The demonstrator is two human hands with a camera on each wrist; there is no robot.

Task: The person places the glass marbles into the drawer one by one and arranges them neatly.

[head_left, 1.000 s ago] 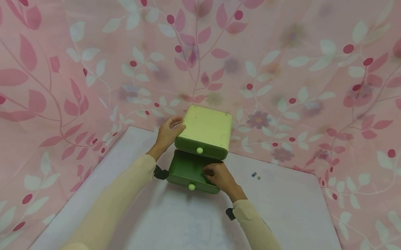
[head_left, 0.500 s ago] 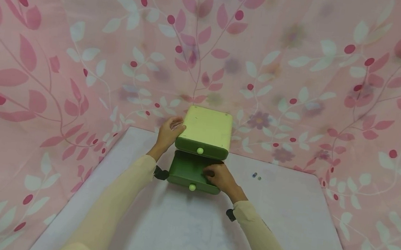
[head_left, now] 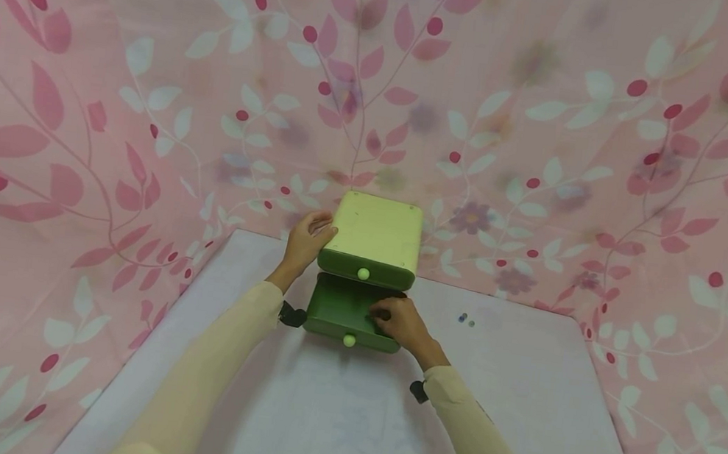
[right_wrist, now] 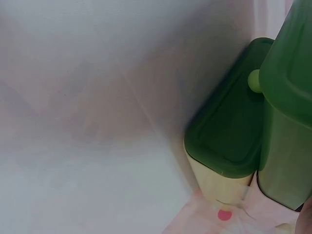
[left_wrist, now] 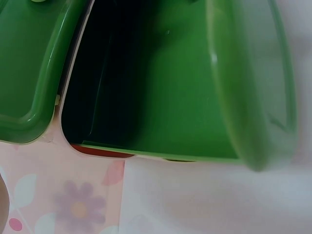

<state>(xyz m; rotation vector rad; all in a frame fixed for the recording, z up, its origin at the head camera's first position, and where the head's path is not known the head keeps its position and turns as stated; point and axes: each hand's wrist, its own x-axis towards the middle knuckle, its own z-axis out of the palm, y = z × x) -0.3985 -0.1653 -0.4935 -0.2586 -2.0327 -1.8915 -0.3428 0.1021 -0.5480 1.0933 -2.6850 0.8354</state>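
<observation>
A small two-drawer cabinet with a pale yellow-green top stands at the back of the table. Its lower green drawer is pulled out, and the upper drawer is in. My left hand rests against the cabinet's left side, thumb at the top edge. My right hand reaches over the right side of the lower drawer, fingers bent down into it. I cannot tell whether those fingertips hold anything. In the left wrist view, the lower drawer's green floor shows bare over most of its area.
Several small marbles lie on the white-covered table, to the right of the cabinet. A pink leaf-patterned cloth hangs behind and on both sides. Both drawers have round pale green knobs, the lower knob standing out toward me.
</observation>
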